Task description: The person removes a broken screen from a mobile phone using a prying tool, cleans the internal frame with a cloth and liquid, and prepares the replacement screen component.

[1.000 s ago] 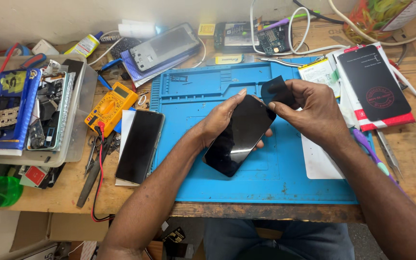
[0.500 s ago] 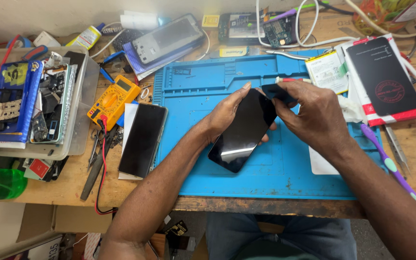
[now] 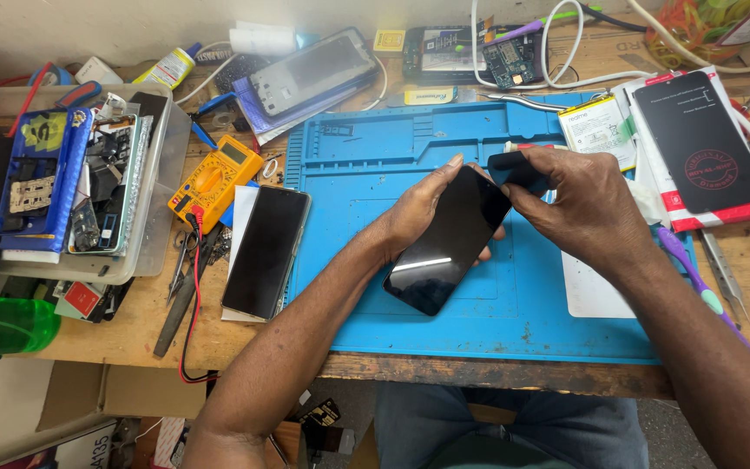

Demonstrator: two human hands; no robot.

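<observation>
A black phone screen (image 3: 444,245) is held tilted over the blue repair mat (image 3: 366,165). My left hand (image 3: 418,208) supports it from behind, fingers wrapped round its upper left edge. At the screen's top right corner my right hand (image 3: 579,204) pinches a small black film or pad (image 3: 516,169) against the glass. The glass is dark and reflects a streak of light.
A second black phone (image 3: 266,252) lies left of the mat beside a yellow multimeter (image 3: 216,178). A plastic tray (image 3: 162,200) of parts stands at far left, a green bottle (image 3: 2,323) below it. A red-edged screen box (image 3: 705,148), battery (image 3: 596,128) and cables sit at right.
The view has shifted slightly. My hands and the screen keep nearly the same pose; the right hand's black piece has stayed at the screen's top corner.
</observation>
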